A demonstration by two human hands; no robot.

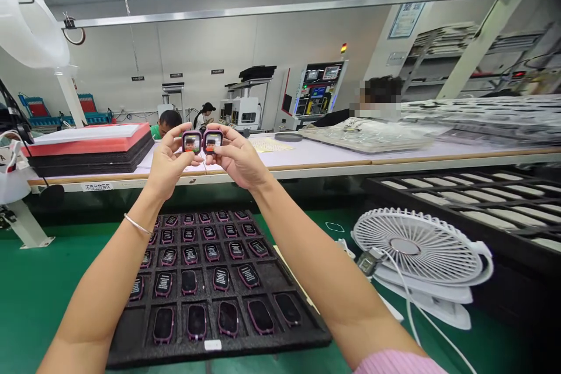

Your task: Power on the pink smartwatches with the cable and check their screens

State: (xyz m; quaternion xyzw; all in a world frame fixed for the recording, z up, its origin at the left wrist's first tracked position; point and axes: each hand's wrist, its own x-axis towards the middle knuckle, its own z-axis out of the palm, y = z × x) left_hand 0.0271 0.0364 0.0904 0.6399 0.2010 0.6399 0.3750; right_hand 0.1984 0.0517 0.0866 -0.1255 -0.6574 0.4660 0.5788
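Note:
My left hand point(168, 159) is raised at arm's length, its fingers closed round a small purple-edged watch body point(191, 141) whose screen is lit. My right hand point(237, 158) holds a second lit watch body point(213, 139) right beside the first, the two nearly touching. Below my arms a black foam tray point(131, 327) lies on the green mat, with several watch bodies point(228, 318) in its pockets and a few pockets empty at the left.
A white desk fan point(418, 248) lies tilted to the right of the tray, its cable trailing forward. A black slotted rack point(482, 198) stands at the far right. Across the bench point(328, 158) sit other people, with red-topped stacked trays point(87, 146) at the left.

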